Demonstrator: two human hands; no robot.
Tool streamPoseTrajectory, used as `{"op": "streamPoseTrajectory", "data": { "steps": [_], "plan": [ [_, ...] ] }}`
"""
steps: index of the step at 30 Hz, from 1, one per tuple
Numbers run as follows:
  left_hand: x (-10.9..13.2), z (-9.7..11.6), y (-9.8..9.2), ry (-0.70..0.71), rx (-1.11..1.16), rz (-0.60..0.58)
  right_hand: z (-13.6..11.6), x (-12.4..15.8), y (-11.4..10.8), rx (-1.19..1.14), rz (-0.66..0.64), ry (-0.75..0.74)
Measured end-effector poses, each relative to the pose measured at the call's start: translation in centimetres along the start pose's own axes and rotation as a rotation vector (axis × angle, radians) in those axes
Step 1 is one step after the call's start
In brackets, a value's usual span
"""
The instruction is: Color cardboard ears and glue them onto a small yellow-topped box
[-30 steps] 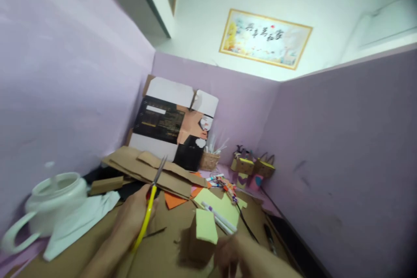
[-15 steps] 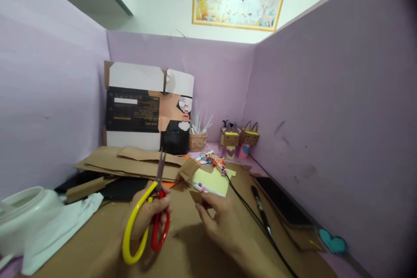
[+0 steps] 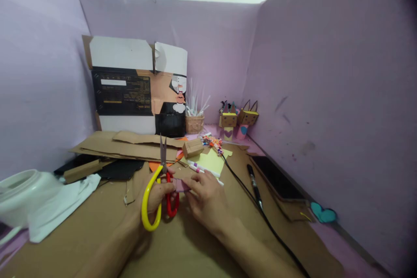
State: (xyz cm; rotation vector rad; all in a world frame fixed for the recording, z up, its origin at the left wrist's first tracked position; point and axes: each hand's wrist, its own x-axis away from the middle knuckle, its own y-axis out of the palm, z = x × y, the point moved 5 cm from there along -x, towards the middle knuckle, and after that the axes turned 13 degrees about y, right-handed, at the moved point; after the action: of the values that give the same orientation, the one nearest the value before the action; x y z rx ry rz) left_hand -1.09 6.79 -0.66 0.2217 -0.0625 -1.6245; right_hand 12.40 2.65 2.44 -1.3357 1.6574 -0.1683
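Note:
My left hand is closed on a pair of scissors with one yellow and one red handle. The blades point away from me and stand slightly apart. Between my two hands is a small flat purplish piece. The fingers of my right hand pinch its right side, and my left fingertips meet its left edge. Just beyond my right hand lie white markers and a yellow-green paper sheet. A small folded cardboard box sits behind them.
Brown cardboard sheets are stacked at back left. A white container and white cloth stand at left. To the right lie a pen, black cable, dark phone-like slab and teal heart. Purple partitions surround the desk.
My hands have come together, with the piece in my right fingers now also touching my left fingertips. The scissors moved slightly right. The camera view has tilted down.

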Motion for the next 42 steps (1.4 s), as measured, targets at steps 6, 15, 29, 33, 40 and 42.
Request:
{"op": "streamPoseTrajectory", "data": {
  "steps": [6, 15, 29, 33, 40, 42],
  "plan": [
    [-0.1, 1.3, 0.3, 0.085, 0.017, -0.006, 2.9, -0.6, 1.2, -0.754, -0.255, 0.496],
    [1.2, 4.1, 0.5, 0.429, -0.451, 0.067, 3.1, -0.2, 2.2, -1.169, -0.305, 0.772],
    [2.2, 3.9, 1.1, 0.455, -0.55, 0.094, 3.1, -0.5, 1.6, -1.073, -0.253, 0.777],
    [2.2, 3.6, 1.0, 0.418, -0.496, 0.1, 2.8, -0.6, 1.4, -1.113, -0.231, 0.737],
    [2.3, 3.3, 0.8, 0.441, -0.47, 0.101, 2.5, -0.5, 0.9, -1.154, -0.245, 0.75],
    [2.3, 3.3, 0.7, 0.447, -0.422, 0.115, 2.6, -0.5, 0.8, -1.156, -0.231, 0.767]
  ]
}}
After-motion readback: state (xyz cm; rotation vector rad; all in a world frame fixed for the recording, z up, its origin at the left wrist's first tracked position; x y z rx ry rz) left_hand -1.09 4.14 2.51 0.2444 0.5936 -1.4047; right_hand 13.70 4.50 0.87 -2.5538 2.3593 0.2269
